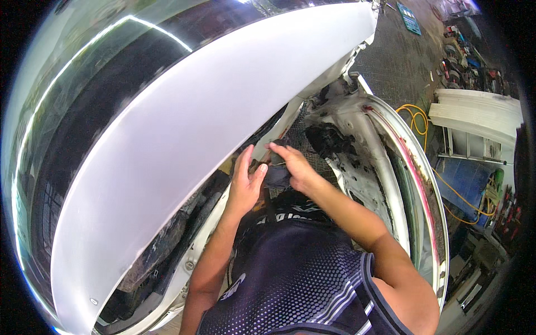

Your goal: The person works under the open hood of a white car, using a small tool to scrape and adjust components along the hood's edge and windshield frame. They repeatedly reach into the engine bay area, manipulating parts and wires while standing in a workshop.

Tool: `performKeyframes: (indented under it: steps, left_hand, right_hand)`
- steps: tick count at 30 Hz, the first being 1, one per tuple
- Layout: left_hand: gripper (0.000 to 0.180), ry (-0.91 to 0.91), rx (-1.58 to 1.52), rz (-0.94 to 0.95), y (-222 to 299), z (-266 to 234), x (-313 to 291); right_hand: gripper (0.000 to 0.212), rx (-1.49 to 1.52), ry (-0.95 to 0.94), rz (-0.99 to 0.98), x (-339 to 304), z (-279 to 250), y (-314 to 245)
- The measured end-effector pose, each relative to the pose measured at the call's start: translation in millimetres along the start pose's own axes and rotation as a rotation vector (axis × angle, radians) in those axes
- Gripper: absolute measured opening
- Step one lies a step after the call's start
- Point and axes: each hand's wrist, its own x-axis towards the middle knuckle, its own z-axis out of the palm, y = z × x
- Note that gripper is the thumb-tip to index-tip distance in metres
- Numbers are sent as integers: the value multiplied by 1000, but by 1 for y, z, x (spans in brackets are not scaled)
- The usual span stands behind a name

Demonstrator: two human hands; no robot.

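Note:
My left hand (244,187) is raised in front of my body, fingers and thumb stretched upward and apart. Facing it, my right hand (294,166) points its extended fingers leftward, with a small gap between the two. Dark patches show near the fingertips; whether these are a small thing or background I cannot make out. Both hands hover in the doorway of a car, between its smooth white roof (167,128) and an open door (371,151) on my right. The door's inner side is bare, stained metal with black smears.
A white door sill (192,259) runs by my left forearm. Beyond the door lie a yellow hose (416,118), stacked white panels (474,111) and a blue drum (462,181). A teal case (409,18) rests on the dark floor, with cluttered parts (469,61) at far right.

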Motion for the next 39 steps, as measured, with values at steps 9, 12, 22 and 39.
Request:
performKeyframes:
  steps: [9,12,22,39]
  left_hand:
    - [50,-30,-364,-445,-10,18,-8]
    - [39,108,-362,-390,-22,16,-15]
    - [41,-161,376,38,-9,-21,-12]
    - [54,-874,177,287,-4,139,-140]
  right_hand:
    - [45,237,-106,113,7,-1,-5]
    - [49,69,-60,33,-6,-14,-24]
    - [58,181,88,-348,-86,-104,19]
    - [57,682,8,-594,-208,-156,217]
